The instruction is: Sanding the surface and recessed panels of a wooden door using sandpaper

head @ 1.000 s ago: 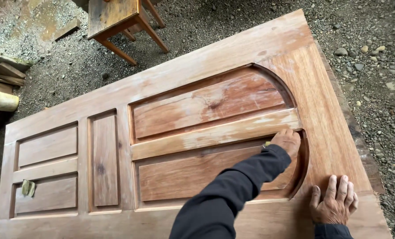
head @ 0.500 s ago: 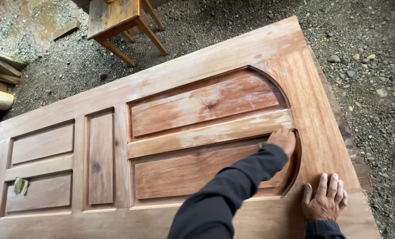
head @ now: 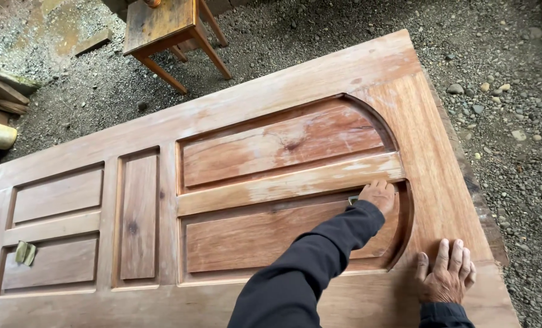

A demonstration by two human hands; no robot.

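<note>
Gravel ground carries a big wooden door (head: pixel 253 182) lying flat. Left hand (head: pixel 377 195) has crept slightly along the rail beside the arched panel, closed on what may be sandpaper (head: pixel 353 199); right hand (head: pixel 446 276), fingers spread, stays pressed flat on the frame.

One large reddish-brown panelled wooden door (head: pixel 246 182) is lying flat, showing six recessed panels. Two hands are resting on it: the left hand (head: pixel 378 195) and the right hand (head: pixel 446 274). One folded greenish sanding pad (head: pixel 24 252) is lying at nine o'clock, one small wooden stool (head: pixel 161 27) is standing at twelve.
</note>
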